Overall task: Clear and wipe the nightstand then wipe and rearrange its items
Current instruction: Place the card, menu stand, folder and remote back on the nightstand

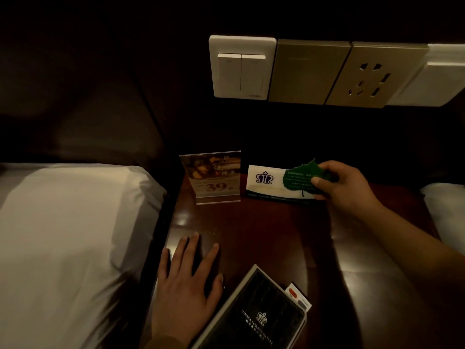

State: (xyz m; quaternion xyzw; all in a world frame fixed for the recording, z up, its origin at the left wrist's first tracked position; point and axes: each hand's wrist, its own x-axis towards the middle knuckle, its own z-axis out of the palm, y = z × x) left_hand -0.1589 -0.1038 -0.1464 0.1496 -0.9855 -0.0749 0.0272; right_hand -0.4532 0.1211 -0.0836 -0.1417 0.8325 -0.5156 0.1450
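Item one: the dark folder (254,313) at the near edge of your nightstand (271,235). Its cover carries a crown-like emblem and a line reading "SUNSEA FOREST HOTEL", as far as the small print allows. Its long axis runs diagonally, near-left to far-right. A small white packet (299,297) with a red mark pokes out from behind its far corner; its writing is too small to read.

Item two: the clear acrylic sign stand (211,177), upright at the back left of the top, facing you. The large figure "39" is legible; the characters above it are not.

Item three: the white tent card (266,181), just right of the stand, with a purple crown emblem. Its long axis runs left to right; the fine print along its lower edge is unreadable.

Item four: the green leaf-shaped card (299,178), with pale text too small to read. Your right hand (344,185) pinches it at its right side, thumb in front, fingers curled behind. The leaf lies across the tent card's right end, stem pointing down.

Your left hand (186,280) rests flat on the front left of the nightstand, fingers spread, gripping nothing, just beside the folder.

The wall switch (241,68) and socket (370,76) sit above; the white pillow (75,222) lies to the left.
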